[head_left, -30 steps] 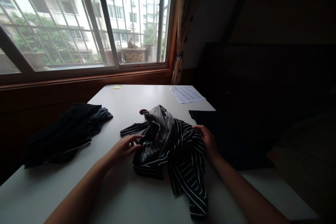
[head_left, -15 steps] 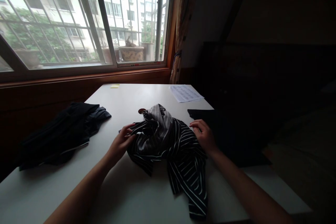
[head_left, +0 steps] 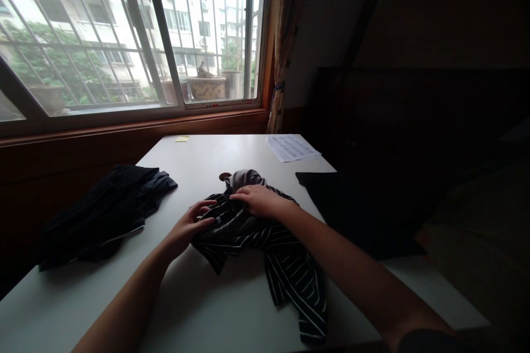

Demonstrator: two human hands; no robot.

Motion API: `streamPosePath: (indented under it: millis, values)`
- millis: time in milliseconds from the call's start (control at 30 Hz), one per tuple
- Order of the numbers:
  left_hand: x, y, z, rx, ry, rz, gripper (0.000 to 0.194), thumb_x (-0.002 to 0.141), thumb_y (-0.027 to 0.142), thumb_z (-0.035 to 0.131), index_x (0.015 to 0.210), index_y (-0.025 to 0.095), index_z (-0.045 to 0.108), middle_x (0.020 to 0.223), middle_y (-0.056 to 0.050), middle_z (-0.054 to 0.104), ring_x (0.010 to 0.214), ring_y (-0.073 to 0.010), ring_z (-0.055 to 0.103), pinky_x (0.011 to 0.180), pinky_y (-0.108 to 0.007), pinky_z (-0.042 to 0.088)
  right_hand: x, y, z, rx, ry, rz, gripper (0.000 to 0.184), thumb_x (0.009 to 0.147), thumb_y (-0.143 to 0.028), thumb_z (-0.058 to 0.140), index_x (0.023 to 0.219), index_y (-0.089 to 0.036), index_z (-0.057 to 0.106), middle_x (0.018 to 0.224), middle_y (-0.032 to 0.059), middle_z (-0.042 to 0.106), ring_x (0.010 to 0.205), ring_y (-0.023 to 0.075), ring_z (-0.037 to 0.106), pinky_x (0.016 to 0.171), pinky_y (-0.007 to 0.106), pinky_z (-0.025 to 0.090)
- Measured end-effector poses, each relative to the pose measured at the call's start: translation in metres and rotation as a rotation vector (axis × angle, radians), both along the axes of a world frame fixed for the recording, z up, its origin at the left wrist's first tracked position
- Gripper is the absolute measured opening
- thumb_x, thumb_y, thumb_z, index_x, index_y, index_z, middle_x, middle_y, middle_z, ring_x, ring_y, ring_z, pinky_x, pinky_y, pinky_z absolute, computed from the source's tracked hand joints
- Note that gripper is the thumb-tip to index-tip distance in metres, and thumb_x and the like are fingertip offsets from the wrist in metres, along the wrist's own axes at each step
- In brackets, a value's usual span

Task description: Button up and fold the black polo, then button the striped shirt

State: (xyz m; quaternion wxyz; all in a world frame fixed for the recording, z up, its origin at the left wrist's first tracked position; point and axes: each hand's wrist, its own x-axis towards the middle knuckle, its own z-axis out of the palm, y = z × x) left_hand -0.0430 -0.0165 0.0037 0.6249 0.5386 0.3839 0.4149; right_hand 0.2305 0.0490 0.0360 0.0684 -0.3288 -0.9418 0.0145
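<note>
A crumpled black garment with white stripes lies on the middle of the white surface, bunched at its far end and left side; a paler grey side of the cloth shows at the far end, and one narrow striped length trails toward the near edge on the right; the left hand is at the garment's left part, thumb and fingers spread apart, fingertips at the cloth; the right hand reaches across and lies over the top of the bunched part, palm down, its fingertips pointing toward the left hand; whether it pinches the fabric I cannot tell; the two hands are near each other but not touching.

Just beyond the bunched cloth is a small round brown spot; to the left lies a heap of dark clothes, and to the right a dark cloth, its outline lost in shadow; at the far edge are a yellow slip on the left and printed sheets on the right; behind stand a barred window and, beside it, a tied curtain.
</note>
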Motion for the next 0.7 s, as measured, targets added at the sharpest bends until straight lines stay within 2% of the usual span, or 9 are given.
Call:
streamPosePath:
  millis: [67,167,233,300,400,500,600,700]
  values:
    - [0.0,-0.002,0.001,-0.019,0.017,-0.065,0.061,0.076,0.032,0.079,0.132,0.027,0.054,0.115,-0.008,0.064,0.101,-0.0269,0.065,0.082,-0.036,0.053,-0.004,0.0,0.0,-0.021,-0.14,-0.085,0.06,0.079,-0.017,0.066,0.138,-0.026,0.053,0.126,0.0102,0.061,0.113,0.0255,0.059,0.095,0.037,0.047]
    - [0.002,-0.005,0.0,-0.024,0.034,-0.135,0.069,0.076,0.028,0.079,0.138,0.031,0.049,0.125,-0.008,0.061,0.113,-0.0298,0.061,0.092,-0.04,0.051,0.0,-0.005,0.003,0.01,-0.233,-0.27,0.046,0.084,-0.022,0.06,0.13,-0.025,0.058,0.122,0.0119,0.062,0.109,0.0262,0.061,0.087,0.034,0.049]
    - [0.003,-0.005,-0.002,-0.014,0.05,-0.146,0.069,0.077,0.028,0.078,0.139,0.031,0.047,0.122,-0.008,0.063,0.111,-0.0294,0.062,0.092,-0.041,0.05,0.009,-0.009,0.005,0.022,-0.259,-0.395,0.035,0.091,-0.023,0.051,0.124,-0.023,0.06,0.119,0.0127,0.063,0.107,0.0261,0.063,0.085,0.034,0.049]
    - [0.004,-0.004,-0.004,-0.003,0.054,-0.128,0.066,0.079,0.03,0.076,0.139,0.029,0.048,0.117,-0.008,0.066,0.105,-0.0279,0.064,0.091,-0.04,0.049,0.02,-0.013,0.007,0.023,-0.278,-0.494,0.031,0.094,-0.021,0.043,0.119,-0.02,0.062,0.115,0.0146,0.066,0.101,0.027,0.066,0.082,0.036,0.049]
    - [0.004,0.001,-0.009,0.033,0.039,-0.033,0.062,0.08,0.033,0.075,0.136,0.025,0.051,0.111,-0.009,0.069,0.096,-0.0254,0.067,0.083,-0.037,0.05,0.037,-0.02,0.009,0.016,-0.297,-0.581,0.031,0.094,-0.019,0.041,0.115,-0.016,0.063,0.107,0.0169,0.069,0.093,0.0293,0.068,0.079,0.039,0.049]
    - [0.003,0.004,-0.009,0.075,-0.024,0.105,0.059,0.078,0.036,0.077,0.131,0.021,0.055,0.107,-0.01,0.07,0.088,-0.0231,0.067,0.076,-0.033,0.05,0.049,-0.027,0.017,0.004,-0.306,-0.622,0.028,0.093,-0.026,0.045,0.111,-0.017,0.064,0.103,0.0161,0.07,0.091,0.0298,0.069,0.077,0.038,0.048]
    - [-0.001,0.008,-0.006,0.087,-0.105,0.26,0.056,0.075,0.036,0.079,0.123,0.018,0.059,0.104,-0.01,0.071,0.082,-0.0208,0.067,0.07,-0.029,0.051,0.061,-0.034,0.033,-0.036,-0.246,-0.617,0.027,0.092,-0.038,0.05,0.104,-0.02,0.067,0.099,0.0122,0.071,0.087,0.0261,0.068,0.072,0.031,0.045]
    - [-0.009,0.013,-0.003,0.082,-0.168,0.391,0.057,0.071,0.035,0.082,0.12,0.017,0.06,0.094,-0.007,0.071,0.072,-0.0169,0.066,0.062,-0.024,0.049,0.075,-0.039,0.055,-0.102,-0.093,-0.575,0.031,0.092,-0.046,0.052,0.09,-0.02,0.068,0.085,0.0064,0.069,0.077,0.0188,0.063,0.065,0.025,0.039]
